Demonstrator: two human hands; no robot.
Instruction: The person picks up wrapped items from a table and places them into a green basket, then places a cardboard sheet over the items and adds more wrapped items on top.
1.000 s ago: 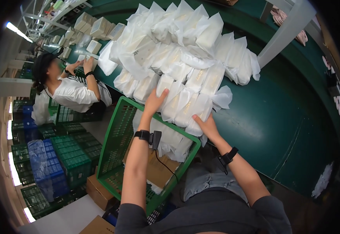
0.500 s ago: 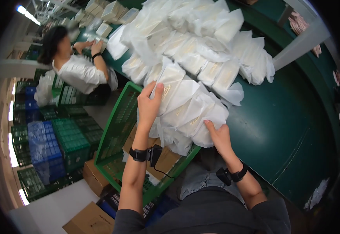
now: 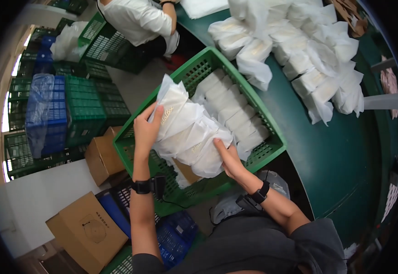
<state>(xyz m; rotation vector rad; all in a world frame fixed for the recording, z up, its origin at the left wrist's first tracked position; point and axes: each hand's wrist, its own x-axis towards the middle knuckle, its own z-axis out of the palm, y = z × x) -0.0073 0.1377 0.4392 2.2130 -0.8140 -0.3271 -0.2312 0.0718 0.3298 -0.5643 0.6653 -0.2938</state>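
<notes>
Between my two hands is a row of several white-wrapped packages [image 3: 187, 132], squeezed together from both ends. My left hand [image 3: 146, 129] grips the far-left end, thumb on top. At the near-right end my right hand [image 3: 228, 157] presses, its thumb on the wrapping and the other fingers partly hidden. The row is over the left part of a green plastic crate [image 3: 267, 157]. Inside the crate, along its right side, stands another row of similar wrapped packages [image 3: 235, 109]. Brown cardboard [image 3: 187, 173] shows at the crate's bottom under the held row.
A green worktable [image 3: 308, 169] runs along the right, with a heap of white-wrapped packages [image 3: 299, 50] on it. Another person [image 3: 139, 20] is at the far left beside the table. Stacked blue and green crates [image 3: 82, 102] and cardboard boxes [image 3: 89, 230] stand at my left.
Both hands have carried the row of packages from the table's edge leftward over the crate. My view has turned, showing more of the crate and the row inside it.
</notes>
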